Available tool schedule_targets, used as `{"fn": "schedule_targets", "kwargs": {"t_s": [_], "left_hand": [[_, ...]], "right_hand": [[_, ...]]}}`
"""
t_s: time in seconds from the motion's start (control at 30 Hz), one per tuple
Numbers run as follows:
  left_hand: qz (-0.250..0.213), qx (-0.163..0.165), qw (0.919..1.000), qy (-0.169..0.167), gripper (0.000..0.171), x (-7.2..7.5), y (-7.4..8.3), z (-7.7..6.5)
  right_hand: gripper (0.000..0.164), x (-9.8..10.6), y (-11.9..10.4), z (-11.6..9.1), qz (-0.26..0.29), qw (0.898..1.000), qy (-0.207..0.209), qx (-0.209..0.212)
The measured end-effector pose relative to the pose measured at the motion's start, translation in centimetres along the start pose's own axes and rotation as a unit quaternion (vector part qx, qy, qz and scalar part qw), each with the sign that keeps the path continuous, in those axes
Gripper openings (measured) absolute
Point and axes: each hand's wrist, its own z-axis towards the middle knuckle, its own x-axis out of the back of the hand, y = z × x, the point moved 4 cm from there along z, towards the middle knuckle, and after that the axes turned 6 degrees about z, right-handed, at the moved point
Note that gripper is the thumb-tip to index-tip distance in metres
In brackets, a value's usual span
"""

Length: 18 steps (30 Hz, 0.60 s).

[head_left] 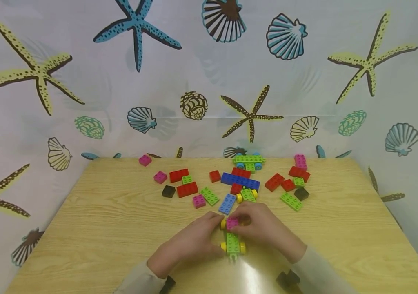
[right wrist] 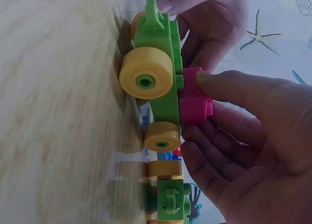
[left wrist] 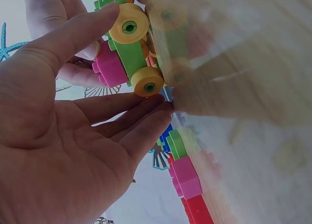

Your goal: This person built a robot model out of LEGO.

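Observation:
A green toy-car base (head_left: 232, 243) with yellow wheels (right wrist: 146, 73) stands on the table in front of me. A pink brick (head_left: 232, 224) sits on the studs at its far end. My right hand (head_left: 264, 226) pinches this brick between thumb and fingers. From the other side, my left hand (head_left: 194, 239) holds the base, its thumb on one wheel (left wrist: 129, 24) and its fingertips by the other wheel (left wrist: 148, 82). The brick's underside is hidden, so whether it is fully pressed down I cannot tell.
Just beyond the hands are a light blue brick (head_left: 227, 203) and a second green wheeled base (head_left: 247, 195). A long dark blue brick (head_left: 240, 181) and a blue-wheeled green base (head_left: 249, 159) stand farther back. Several loose bricks lie left and right, including a black one (head_left: 168, 191).

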Motion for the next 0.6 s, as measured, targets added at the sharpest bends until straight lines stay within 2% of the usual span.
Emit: {"fn": "schedule_targets", "kwargs": {"t_s": [0.3, 0.6], "left_hand": [[0.001, 0.006, 1.0, -0.003, 0.092, 0.16, 0.1, 0.25], [0.008, -0.007, 0.9999, 0.003, 0.094, -0.01, 0.02, 0.03]], "right_hand": [[0.023, 0.25, 0.21, 0.05, 0.014, 1.0, 0.005, -0.023], [0.028, -0.67, -0.42, -0.37, 0.024, 0.999, 0.023, 0.003]]}}
